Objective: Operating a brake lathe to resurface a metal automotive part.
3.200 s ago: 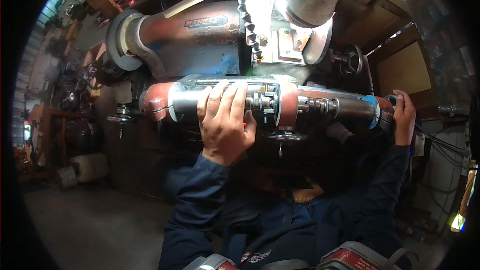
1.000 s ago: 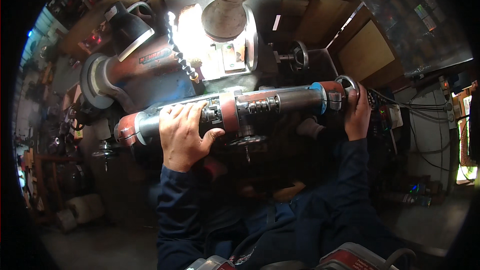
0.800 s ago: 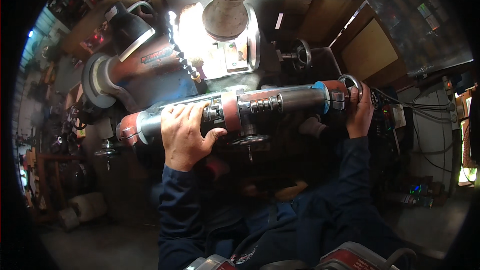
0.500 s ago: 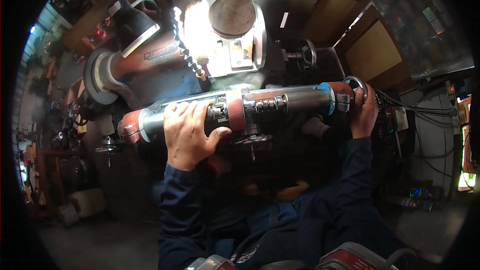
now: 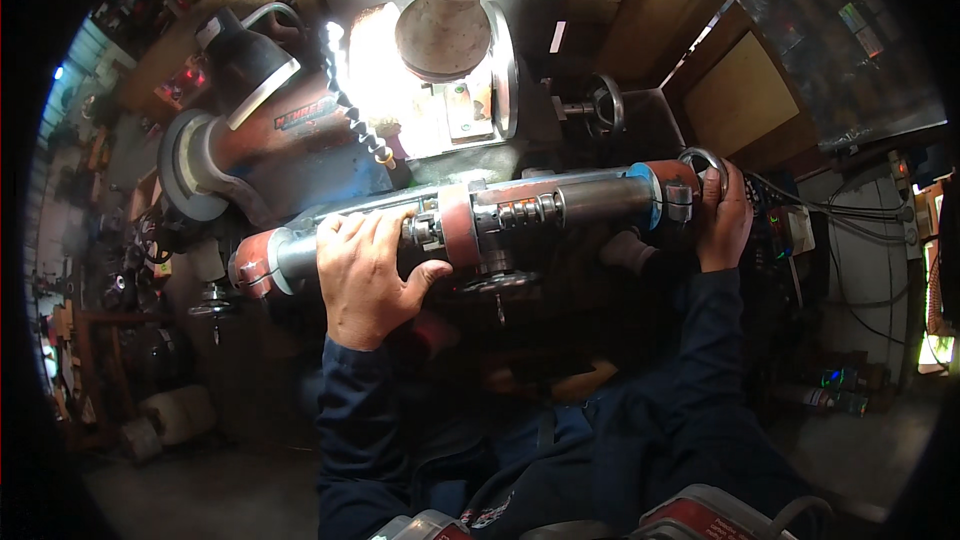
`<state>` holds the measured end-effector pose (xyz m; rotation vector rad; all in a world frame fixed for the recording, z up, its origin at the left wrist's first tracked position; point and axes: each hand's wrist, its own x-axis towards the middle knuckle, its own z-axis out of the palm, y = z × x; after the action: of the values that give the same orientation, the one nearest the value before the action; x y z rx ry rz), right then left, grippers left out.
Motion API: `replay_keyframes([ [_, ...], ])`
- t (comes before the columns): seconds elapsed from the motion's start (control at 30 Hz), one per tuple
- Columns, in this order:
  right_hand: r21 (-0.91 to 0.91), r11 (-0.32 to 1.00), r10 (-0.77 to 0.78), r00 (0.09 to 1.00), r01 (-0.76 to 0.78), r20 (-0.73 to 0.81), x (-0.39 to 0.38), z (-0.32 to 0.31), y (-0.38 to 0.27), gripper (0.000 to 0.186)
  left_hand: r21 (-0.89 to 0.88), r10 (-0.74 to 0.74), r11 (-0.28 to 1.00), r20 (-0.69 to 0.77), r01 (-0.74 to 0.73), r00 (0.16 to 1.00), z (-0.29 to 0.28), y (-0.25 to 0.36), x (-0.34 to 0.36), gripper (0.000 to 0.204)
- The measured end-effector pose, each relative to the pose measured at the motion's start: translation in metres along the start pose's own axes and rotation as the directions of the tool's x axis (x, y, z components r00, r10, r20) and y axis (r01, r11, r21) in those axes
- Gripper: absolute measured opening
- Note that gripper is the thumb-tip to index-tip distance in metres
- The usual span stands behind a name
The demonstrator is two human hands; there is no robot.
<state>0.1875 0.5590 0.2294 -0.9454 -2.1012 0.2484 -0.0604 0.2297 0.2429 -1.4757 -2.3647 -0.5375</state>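
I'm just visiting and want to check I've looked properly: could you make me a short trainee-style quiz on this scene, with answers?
1. True or false: the person's left grip lies over the steel cylinder, to the left of the red middle collar.
2. What colour is the outside of the lamp shade at upper left?
A) Red
B) Black
C) Green
3. Fill in the blank: the fingers of the right grip are at a shiny metal ____.

Key:
1. True
2. B
3. Ring
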Motion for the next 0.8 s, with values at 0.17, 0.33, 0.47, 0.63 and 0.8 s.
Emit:
replay_keyframes([
  [0.17, -0.023, 1.000, 0.007, 1.000, -0.007, 0.002, -0.0014, 0.0037, 0.0004, 0.038, 0.006, 0.009, 1.000, -0.009, -0.009, 1.000, -0.0017, -0.0025, -0.0021, 0.066],
  [0.33, -0.007, 0.999, 0.047, 0.999, -0.047, 0.015, -0.0006, 0.0015, 0.0050, 0.043, -0.029, -0.013, 0.999, 0.013, 0.013, 1.000, -0.0016, -0.0016, -0.0018, 0.063],
  [0.47, 0.013, 0.998, 0.064, 0.998, -0.064, 0.023, -0.0003, 0.0000, 0.0014, 0.038, -0.047, -0.026, 0.999, 0.017, 0.027, 1.000, -0.0004, -0.0024, -0.0017, 0.063],
  [0.63, 0.025, 0.997, 0.072, 0.997, -0.073, 0.025, -0.0001, 0.0025, 0.0008, 0.037, -0.055, -0.023, 0.998, 0.013, 0.024, 1.000, -0.0002, -0.0036, -0.0017, 0.064],
  [0.8, 0.036, 0.997, 0.061, 0.998, -0.062, 0.026, 0.0005, 0.0038, -0.0015, 0.036, -0.051, -0.026, 0.998, 0.007, 0.027, 1.000, -0.0041, -0.0046, -0.0039, 0.064],
])
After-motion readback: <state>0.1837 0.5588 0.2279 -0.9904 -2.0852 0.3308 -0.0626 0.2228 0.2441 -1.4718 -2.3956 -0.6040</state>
